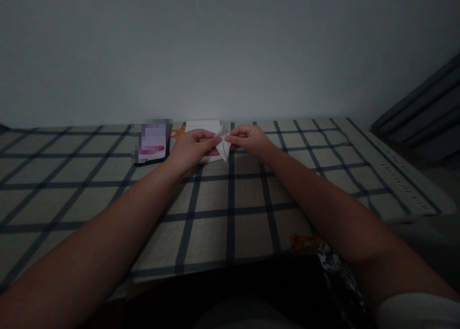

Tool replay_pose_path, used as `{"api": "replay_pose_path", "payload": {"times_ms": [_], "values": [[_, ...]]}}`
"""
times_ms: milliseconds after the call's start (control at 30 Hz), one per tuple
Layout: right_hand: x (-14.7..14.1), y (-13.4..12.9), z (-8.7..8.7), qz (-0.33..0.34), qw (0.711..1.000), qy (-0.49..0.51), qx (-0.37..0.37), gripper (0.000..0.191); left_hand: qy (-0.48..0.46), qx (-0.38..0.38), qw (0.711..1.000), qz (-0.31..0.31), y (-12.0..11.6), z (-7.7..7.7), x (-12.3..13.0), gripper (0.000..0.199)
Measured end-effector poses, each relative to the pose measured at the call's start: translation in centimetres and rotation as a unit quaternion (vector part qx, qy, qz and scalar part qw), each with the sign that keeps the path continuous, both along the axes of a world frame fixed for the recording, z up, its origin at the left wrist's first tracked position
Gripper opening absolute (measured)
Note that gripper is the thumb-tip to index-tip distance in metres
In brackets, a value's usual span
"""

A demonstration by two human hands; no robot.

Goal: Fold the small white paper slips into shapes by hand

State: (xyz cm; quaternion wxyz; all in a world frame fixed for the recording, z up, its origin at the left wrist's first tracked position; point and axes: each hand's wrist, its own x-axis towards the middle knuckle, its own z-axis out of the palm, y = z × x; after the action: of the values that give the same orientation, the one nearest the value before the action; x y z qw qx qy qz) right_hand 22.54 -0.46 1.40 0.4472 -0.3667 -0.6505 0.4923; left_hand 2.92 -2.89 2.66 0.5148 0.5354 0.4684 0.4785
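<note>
The grip of the left hand (192, 146) and that of the right hand (251, 139) are both closed, pinching one folded white paper (223, 146) from either side, thumbs toward each other. The folded paper is the landmark here. It narrows to a sharp point aimed down toward the person, and its long axis runs roughly near to far.

Just left of and behind it, partly hidden by the left hand, lie white sheets (203, 125); their number cannot be told. An orange printed patch (178, 131) shows left of these, and one phone (154, 142) lies farther left.

Beyond the folded paper, the worktop (212, 194) meets the wall (230, 55) close by. Toward the person, its checked cloth spreads between the two forearms to the near edge; it also spreads right of the paper to a lettered border, and left past the phone. Nearer the person and to the right of the folded paper, a second orange patch (304, 242) and one crinkled shiny thing (334, 266) sit at the near edge.
</note>
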Motion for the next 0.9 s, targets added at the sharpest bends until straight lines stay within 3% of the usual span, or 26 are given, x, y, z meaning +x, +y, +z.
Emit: {"api": "replay_pose_path", "payload": {"times_ms": [233, 667, 900], "values": [[0.18, -0.27, 0.06, 0.012, 1.0, -0.023, 0.002, 0.03, -0.003, -0.033, 0.998, -0.06, -0.01, -0.11, -0.28, 0.031], [0.33, -0.28, 0.25, -0.018, 0.994, -0.055, 0.096, 0.038, 0.032, -0.043, 0.997, -0.056, -0.33, -0.08, 0.1, 0.025], [-0.13, -0.32, 0.01, -0.013, 0.997, -0.018, 0.074, 0.035, 0.065, -0.026, 0.996, -0.058, -0.42, 0.03, 0.04, 0.024]]}}
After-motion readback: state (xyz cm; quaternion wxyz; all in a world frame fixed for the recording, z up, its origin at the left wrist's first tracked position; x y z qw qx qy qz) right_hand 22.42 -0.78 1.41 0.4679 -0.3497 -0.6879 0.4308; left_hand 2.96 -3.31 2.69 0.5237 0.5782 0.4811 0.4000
